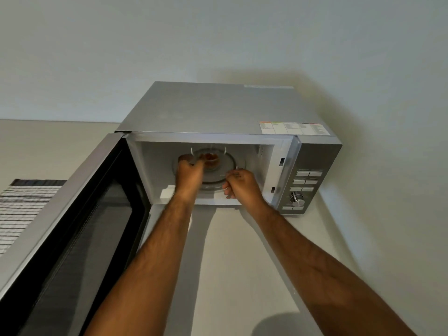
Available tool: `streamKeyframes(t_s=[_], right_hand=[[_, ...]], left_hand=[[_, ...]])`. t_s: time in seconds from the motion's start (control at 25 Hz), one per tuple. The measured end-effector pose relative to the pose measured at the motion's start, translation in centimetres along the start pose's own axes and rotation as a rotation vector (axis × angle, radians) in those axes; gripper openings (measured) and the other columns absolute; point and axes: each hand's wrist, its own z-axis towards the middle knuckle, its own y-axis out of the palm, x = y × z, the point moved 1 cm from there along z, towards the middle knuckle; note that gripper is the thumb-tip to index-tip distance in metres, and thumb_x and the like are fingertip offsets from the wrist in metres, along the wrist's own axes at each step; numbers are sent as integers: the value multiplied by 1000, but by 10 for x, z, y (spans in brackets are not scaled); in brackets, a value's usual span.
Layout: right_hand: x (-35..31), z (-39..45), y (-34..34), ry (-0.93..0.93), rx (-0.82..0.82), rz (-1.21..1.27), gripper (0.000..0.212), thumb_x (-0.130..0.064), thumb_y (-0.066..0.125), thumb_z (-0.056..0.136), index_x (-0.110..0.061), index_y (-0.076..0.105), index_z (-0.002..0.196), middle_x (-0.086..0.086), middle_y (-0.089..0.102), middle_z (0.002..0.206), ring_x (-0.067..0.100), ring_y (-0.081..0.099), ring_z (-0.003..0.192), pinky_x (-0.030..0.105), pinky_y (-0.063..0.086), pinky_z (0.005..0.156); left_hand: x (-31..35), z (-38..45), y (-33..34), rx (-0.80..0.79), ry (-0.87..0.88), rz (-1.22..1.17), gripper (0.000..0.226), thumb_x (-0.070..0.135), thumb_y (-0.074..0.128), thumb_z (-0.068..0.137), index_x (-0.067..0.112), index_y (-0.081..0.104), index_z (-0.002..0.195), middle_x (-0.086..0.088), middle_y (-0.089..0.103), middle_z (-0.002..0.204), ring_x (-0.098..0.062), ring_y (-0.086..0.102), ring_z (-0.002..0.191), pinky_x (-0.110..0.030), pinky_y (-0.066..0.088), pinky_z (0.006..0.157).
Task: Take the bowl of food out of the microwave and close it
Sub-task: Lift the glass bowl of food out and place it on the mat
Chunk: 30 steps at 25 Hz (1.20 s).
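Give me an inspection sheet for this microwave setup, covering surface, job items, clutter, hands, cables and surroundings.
Surface: pale countertop, bare in front of the microwave.
Job's things: silver microwave, its door swung wide open to the left; clear bowl with orange-brown food inside, on the glass turntable.
Clutter: striped cloth at the left edge.
Hands: left hand and right hand both inside the cavity at the bowl; grip blurred, cannot tell.
Cables: nothing seen.
Surroundings: plain wall behind; control panel with buttons and a knob on the right.
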Motion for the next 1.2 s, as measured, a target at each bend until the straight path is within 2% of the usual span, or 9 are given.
streamKeyframes(t_s=[0.08, 0.2, 0.32, 0.4, 0.52, 0.72, 0.96, 1.12, 1.2], right_hand=[[-8, 17, 1, -14, 22, -6, 18, -12, 55, 104, -23, 67, 95, -1, 72, 60, 16, 63, 52, 31, 51, 52], [-17, 37, 4, -31, 47, -4, 19, -14, 55, 104, -24, 66, 92, 0, 68, 56, 9, 59, 43, 22, 42, 42], [-25, 61, 7, -55, 109, 15, 24, -19, 59, 104, -18, 67, 81, 5, 66, 55, 12, 58, 40, 24, 44, 46], [-30, 74, 11, -53, 150, -13, 22, -24, 62, 102, -23, 64, 80, 4, 68, 62, 9, 59, 36, 23, 43, 42], [-33, 86, 18, -28, 131, -57, 19, -37, 67, 99, -30, 59, 84, -2, 67, 71, 3, 60, 35, 15, 39, 35], [-30, 101, 26, 24, 106, -99, 25, -40, 69, 98, -25, 59, 81, 0, 65, 64, 13, 59, 39, 20, 41, 42], [-32, 96, 30, 54, 67, -79, 25, -32, 57, 107, -14, 64, 92, 9, 68, 55, 11, 58, 29, 20, 48, 37], [-33, 80, 27, -30, 76, -111, 18, -21, 50, 108, -14, 63, 98, 5, 68, 49, 17, 62, 36, 24, 53, 43], [-33, 70, 24, -44, 66, -127, 21, -19, 49, 107, -8, 66, 104, 3, 68, 46, 14, 63, 35, 21, 53, 43]], left_hand=[[-2, 21, 0, 36, -18, -1, 23, 26, 72, 95, 16, 66, 115, 3, 68, 102, -27, 68, 101, -21, 46, 72], [0, 47, 0, 53, -71, -2, 52, 27, 75, 96, 5, 61, 141, -12, 69, 133, -27, 65, 114, -31, 51, 93], [3, 66, 2, 44, -68, 0, 62, 39, 78, 83, 8, 68, 137, -20, 74, 131, -41, 71, 119, -49, 59, 102], [3, 76, 1, 54, -66, 45, 67, 46, 76, 79, 13, 69, 137, -18, 73, 135, -40, 70, 121, -39, 58, 95], [-2, 91, 5, 12, -2, 186, 49, 34, 77, 94, 17, 68, 139, -11, 69, 145, -33, 63, 131, -24, 41, 94], [-15, 103, 12, -27, 12, 300, 51, 32, 75, 97, 17, 65, 145, -10, 64, 152, -32, 59, 138, -27, 44, 107], [-16, 100, 7, 31, 47, 318, 42, 26, 75, 99, 11, 71, 137, -11, 70, 145, -29, 64, 134, -19, 39, 94], [-6, 86, 1, 32, 90, 323, 34, 21, 75, 98, 7, 75, 128, -15, 75, 135, -31, 69, 126, -22, 44, 91], [-2, 75, -2, 7, 131, 325, 29, 14, 73, 98, 1, 77, 123, -18, 77, 128, -33, 71, 121, -31, 54, 97]])
